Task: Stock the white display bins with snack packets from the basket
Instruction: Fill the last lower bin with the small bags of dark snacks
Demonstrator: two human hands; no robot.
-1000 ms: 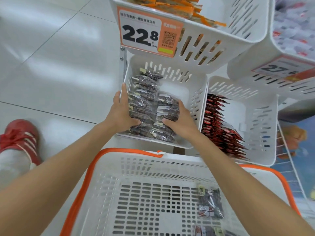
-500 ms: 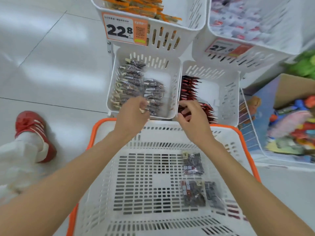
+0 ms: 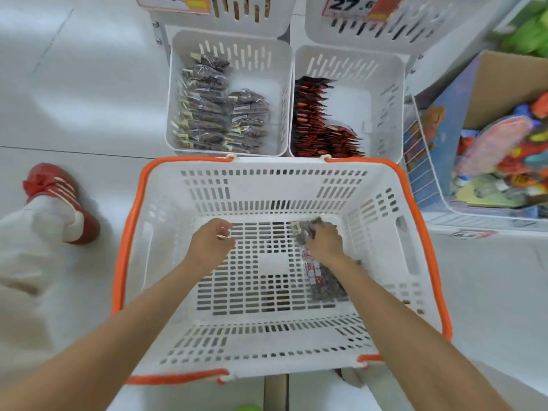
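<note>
R hand (image 3: 323,243) grips 1 dark clear-plastic snack packet (image 3: 304,229); 2nd packet (image 3: 324,287) under its wrist. L hand (image 3: 212,241) curled, empty. Both inside 1 orange-rimmed white plastic basket (image 3: 267,185). 2 white slotted display bins (image 3: 258,81) (image 3: 353,108) ahead.

Basket (image 3: 382,185): just before the two lower bins
Left bin (image 3: 286,84): just beside right bin (image 3: 397,99), stacked packets (image 3: 213,120) inside
Right hand (image 3: 324,243): on loose packet (image 3: 308,227) in basket

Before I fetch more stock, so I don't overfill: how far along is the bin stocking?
Done: the left bin holds two rows of dark packets. In hand: the right hand grips one of the loose packets in the basket; the left hand hovers with curled fingers, empty. Left: those few packets; the bin has room at its right.
</note>
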